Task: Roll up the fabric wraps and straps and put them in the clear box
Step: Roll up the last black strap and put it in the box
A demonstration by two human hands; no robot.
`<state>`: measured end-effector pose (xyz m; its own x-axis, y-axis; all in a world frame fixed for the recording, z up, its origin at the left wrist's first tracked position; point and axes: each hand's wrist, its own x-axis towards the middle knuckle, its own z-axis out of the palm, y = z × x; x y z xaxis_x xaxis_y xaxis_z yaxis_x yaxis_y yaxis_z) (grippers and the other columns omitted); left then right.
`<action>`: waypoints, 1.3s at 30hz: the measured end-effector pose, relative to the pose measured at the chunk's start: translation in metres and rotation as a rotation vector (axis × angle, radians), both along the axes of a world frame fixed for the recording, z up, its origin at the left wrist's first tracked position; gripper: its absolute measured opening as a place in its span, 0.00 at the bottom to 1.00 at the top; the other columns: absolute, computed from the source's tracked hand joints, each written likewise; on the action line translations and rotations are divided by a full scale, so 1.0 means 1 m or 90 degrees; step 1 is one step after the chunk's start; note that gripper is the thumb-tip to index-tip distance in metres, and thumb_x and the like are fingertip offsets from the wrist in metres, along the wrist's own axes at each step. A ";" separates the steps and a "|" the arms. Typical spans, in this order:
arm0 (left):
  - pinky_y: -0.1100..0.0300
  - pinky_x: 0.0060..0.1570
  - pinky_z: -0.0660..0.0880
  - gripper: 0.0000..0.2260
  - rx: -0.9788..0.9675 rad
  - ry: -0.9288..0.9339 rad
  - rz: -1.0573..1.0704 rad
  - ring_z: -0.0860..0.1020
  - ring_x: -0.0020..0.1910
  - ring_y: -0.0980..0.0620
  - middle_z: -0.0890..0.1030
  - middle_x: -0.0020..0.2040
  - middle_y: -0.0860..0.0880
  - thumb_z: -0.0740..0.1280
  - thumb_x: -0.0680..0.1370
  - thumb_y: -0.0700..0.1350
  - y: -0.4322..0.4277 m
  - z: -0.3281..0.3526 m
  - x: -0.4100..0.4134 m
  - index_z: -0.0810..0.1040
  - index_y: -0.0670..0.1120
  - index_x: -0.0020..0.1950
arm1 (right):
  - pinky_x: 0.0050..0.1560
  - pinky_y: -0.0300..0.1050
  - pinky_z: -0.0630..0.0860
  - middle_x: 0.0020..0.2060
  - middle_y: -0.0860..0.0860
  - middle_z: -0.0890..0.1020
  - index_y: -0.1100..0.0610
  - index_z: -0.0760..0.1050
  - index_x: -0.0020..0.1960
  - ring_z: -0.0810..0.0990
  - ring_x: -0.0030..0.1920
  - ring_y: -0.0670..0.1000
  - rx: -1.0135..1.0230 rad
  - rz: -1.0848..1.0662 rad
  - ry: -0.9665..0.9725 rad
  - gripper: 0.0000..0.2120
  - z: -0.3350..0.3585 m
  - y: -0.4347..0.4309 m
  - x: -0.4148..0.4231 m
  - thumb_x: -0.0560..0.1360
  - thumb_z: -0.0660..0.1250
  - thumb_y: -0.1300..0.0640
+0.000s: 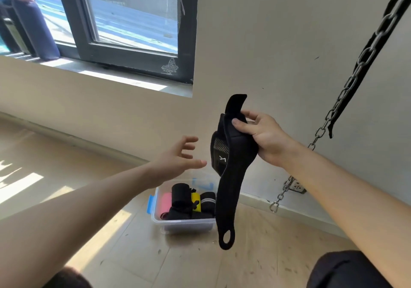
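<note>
Right hand (264, 137) is clenched around the top of a black strap (231, 176), hung over the clear box (184, 223) of rolled wraps so it drops straight; left hand (178, 158) is spread, empty, near it.

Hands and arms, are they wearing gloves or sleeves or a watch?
No. The left hand and the right hand have no gloves. The left forearm and right forearm are uncovered, no sleeves in view, and no watch or band shows at either wrist. Only some black clothing shows at the bottom edge.
</note>
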<state>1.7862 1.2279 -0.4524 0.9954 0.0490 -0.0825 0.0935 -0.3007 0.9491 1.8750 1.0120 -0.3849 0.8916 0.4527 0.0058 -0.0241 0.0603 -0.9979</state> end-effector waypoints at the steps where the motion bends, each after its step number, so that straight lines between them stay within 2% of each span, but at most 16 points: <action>1: 0.56 0.57 0.74 0.33 -0.001 -0.005 -0.007 0.75 0.65 0.52 0.71 0.69 0.54 0.77 0.75 0.49 -0.002 0.000 0.002 0.66 0.58 0.76 | 0.44 0.45 0.82 0.47 0.56 0.87 0.57 0.80 0.58 0.86 0.44 0.54 0.006 0.024 -0.005 0.10 0.000 -0.003 -0.001 0.78 0.69 0.64; 3: 0.54 0.60 0.73 0.35 0.005 -0.003 -0.038 0.72 0.68 0.52 0.70 0.71 0.56 0.76 0.75 0.50 -0.007 0.002 0.006 0.64 0.59 0.78 | 0.43 0.43 0.82 0.45 0.55 0.87 0.57 0.80 0.57 0.86 0.43 0.52 0.024 0.050 -0.008 0.09 0.000 -0.010 -0.001 0.78 0.68 0.65; 4: 0.53 0.63 0.73 0.32 0.016 -0.003 -0.063 0.72 0.69 0.53 0.71 0.72 0.57 0.75 0.76 0.50 -0.011 0.002 0.007 0.67 0.58 0.77 | 0.44 0.43 0.82 0.45 0.55 0.87 0.57 0.79 0.57 0.86 0.43 0.52 0.034 0.052 -0.012 0.09 0.000 -0.013 0.000 0.78 0.68 0.65; 7: 0.52 0.69 0.73 0.17 0.045 -0.003 -0.136 0.77 0.66 0.56 0.80 0.66 0.55 0.72 0.79 0.47 -0.020 -0.002 0.010 0.78 0.52 0.68 | 0.46 0.42 0.83 0.45 0.54 0.87 0.58 0.79 0.58 0.86 0.43 0.51 0.055 0.039 -0.027 0.09 0.001 -0.020 0.006 0.79 0.67 0.65; 10: 0.45 0.70 0.73 0.09 0.031 -0.002 -0.143 0.81 0.61 0.54 0.84 0.58 0.50 0.71 0.80 0.45 -0.024 -0.012 0.012 0.80 0.46 0.59 | 0.47 0.42 0.82 0.46 0.53 0.87 0.58 0.78 0.60 0.86 0.44 0.51 0.055 0.027 -0.031 0.11 -0.001 -0.025 0.010 0.78 0.67 0.65; 13: 0.40 0.68 0.73 0.10 0.002 0.026 -0.158 0.83 0.58 0.46 0.85 0.55 0.43 0.70 0.81 0.43 -0.024 -0.017 0.014 0.76 0.40 0.59 | 0.48 0.43 0.82 0.46 0.54 0.87 0.59 0.78 0.61 0.86 0.45 0.52 0.057 0.018 -0.027 0.13 -0.006 -0.028 0.013 0.77 0.69 0.64; 18: 0.45 0.62 0.78 0.11 -0.015 0.082 -0.197 0.84 0.58 0.44 0.86 0.58 0.45 0.67 0.83 0.42 -0.025 -0.018 0.011 0.78 0.45 0.65 | 0.45 0.42 0.81 0.43 0.53 0.87 0.57 0.80 0.58 0.86 0.43 0.50 0.027 -0.051 -0.045 0.09 -0.012 -0.029 0.017 0.78 0.69 0.64; 22: 0.52 0.51 0.77 0.07 -0.053 0.080 -0.110 0.84 0.49 0.48 0.87 0.52 0.45 0.68 0.82 0.42 -0.016 -0.017 0.010 0.80 0.40 0.57 | 0.46 0.44 0.80 0.41 0.52 0.87 0.57 0.83 0.50 0.85 0.41 0.49 -0.042 -0.159 -0.076 0.03 -0.022 -0.031 0.027 0.78 0.72 0.57; 24: 0.54 0.51 0.77 0.08 -0.060 0.068 -0.054 0.83 0.48 0.49 0.87 0.50 0.43 0.68 0.82 0.43 -0.009 -0.016 0.011 0.79 0.37 0.55 | 0.45 0.44 0.79 0.40 0.51 0.86 0.58 0.84 0.47 0.83 0.40 0.47 -0.100 -0.185 -0.087 0.08 -0.026 -0.034 0.031 0.78 0.73 0.53; 26: 0.57 0.50 0.78 0.07 -0.046 0.054 -0.021 0.83 0.46 0.50 0.87 0.47 0.45 0.69 0.82 0.43 -0.004 -0.012 0.010 0.80 0.39 0.53 | 0.46 0.46 0.78 0.42 0.51 0.86 0.60 0.85 0.47 0.84 0.42 0.47 -0.165 -0.187 -0.098 0.10 -0.029 -0.038 0.032 0.77 0.73 0.52; 27: 0.59 0.48 0.78 0.06 -0.040 0.051 -0.010 0.83 0.45 0.51 0.86 0.45 0.46 0.69 0.82 0.43 -0.002 -0.009 0.009 0.81 0.41 0.52 | 0.46 0.44 0.78 0.43 0.52 0.86 0.61 0.85 0.47 0.83 0.43 0.47 -0.204 -0.194 -0.112 0.11 -0.031 -0.041 0.033 0.77 0.73 0.52; 29: 0.61 0.45 0.78 0.05 -0.032 0.053 0.004 0.83 0.44 0.52 0.86 0.45 0.47 0.69 0.82 0.44 0.000 -0.006 0.007 0.81 0.42 0.51 | 0.39 0.36 0.74 0.42 0.53 0.85 0.62 0.84 0.48 0.80 0.39 0.45 -0.264 -0.211 -0.136 0.08 -0.034 -0.045 0.034 0.77 0.73 0.56; 30: 0.61 0.45 0.78 0.06 -0.034 0.056 0.004 0.83 0.44 0.51 0.86 0.46 0.46 0.69 0.82 0.44 0.000 -0.006 0.006 0.81 0.42 0.52 | 0.34 0.34 0.72 0.41 0.53 0.83 0.61 0.83 0.49 0.79 0.36 0.46 -0.279 -0.212 -0.144 0.06 -0.035 -0.046 0.033 0.78 0.72 0.58; 32: 0.59 0.47 0.79 0.07 -0.046 0.066 -0.014 0.83 0.47 0.50 0.86 0.49 0.44 0.68 0.82 0.44 0.000 -0.005 0.004 0.81 0.41 0.55 | 0.30 0.37 0.73 0.38 0.54 0.83 0.59 0.82 0.52 0.79 0.33 0.47 -0.305 -0.194 -0.161 0.04 -0.037 -0.045 0.032 0.78 0.70 0.62; 36: 0.61 0.49 0.82 0.06 -0.081 0.090 -0.074 0.85 0.48 0.52 0.87 0.50 0.47 0.65 0.83 0.40 -0.005 -0.002 -0.001 0.81 0.43 0.57 | 0.33 0.45 0.81 0.38 0.55 0.84 0.59 0.82 0.51 0.83 0.34 0.51 -0.290 -0.146 -0.143 0.05 -0.037 -0.035 0.023 0.80 0.69 0.59; 39: 0.54 0.58 0.81 0.08 -0.062 0.110 -0.084 0.85 0.55 0.49 0.86 0.55 0.46 0.65 0.83 0.40 -0.009 -0.001 -0.003 0.80 0.45 0.61 | 0.37 0.48 0.84 0.40 0.58 0.85 0.63 0.83 0.50 0.84 0.37 0.54 -0.271 -0.104 -0.118 0.10 -0.041 -0.026 0.016 0.81 0.68 0.56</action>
